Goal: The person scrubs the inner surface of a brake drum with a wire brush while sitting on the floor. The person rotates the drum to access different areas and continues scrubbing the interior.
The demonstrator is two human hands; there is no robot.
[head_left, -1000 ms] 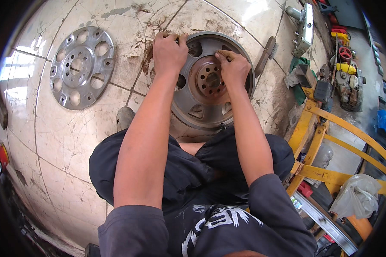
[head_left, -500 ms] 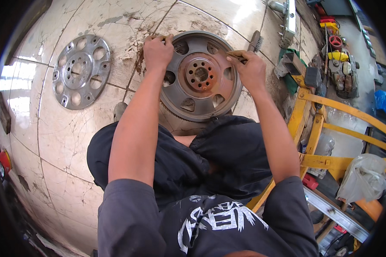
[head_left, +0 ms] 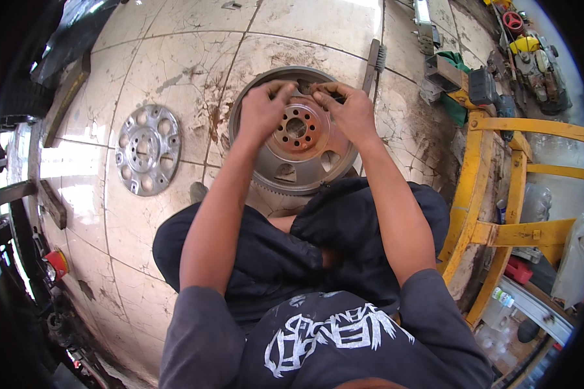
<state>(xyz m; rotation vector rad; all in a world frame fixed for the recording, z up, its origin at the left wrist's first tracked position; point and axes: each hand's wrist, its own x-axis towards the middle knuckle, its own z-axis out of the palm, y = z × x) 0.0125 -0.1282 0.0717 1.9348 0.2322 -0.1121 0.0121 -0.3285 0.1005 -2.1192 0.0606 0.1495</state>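
Note:
A large grey flywheel (head_left: 308, 165) with a toothed rim lies in front of my crossed legs. Its hub is reddish with rust, ringed by bolt holes around a central hole. Over its upper left part is my left hand (head_left: 265, 109), fingers curled and thumb near the index finger; whatever it pinches, if anything, is hidden. My right hand (head_left: 349, 111) is above the upper right part, pinching a small brown flat piece, mostly covered by the fingers. The fingertips of both hands are close together near the wheel's upper cut-out.
A silver perforated disc (head_left: 148, 150) lies on the tiles to the left. Beyond my right hand is a wire brush (head_left: 374, 63). A yellow metal frame (head_left: 468, 188) stands at the right, with machine parts behind it. Dark beams (head_left: 52, 204) are at the left.
Both hands have moved inward from the flywheel's left and right edges, so their fingertips now nearly meet above it. The whole view has shifted, showing more on the left.

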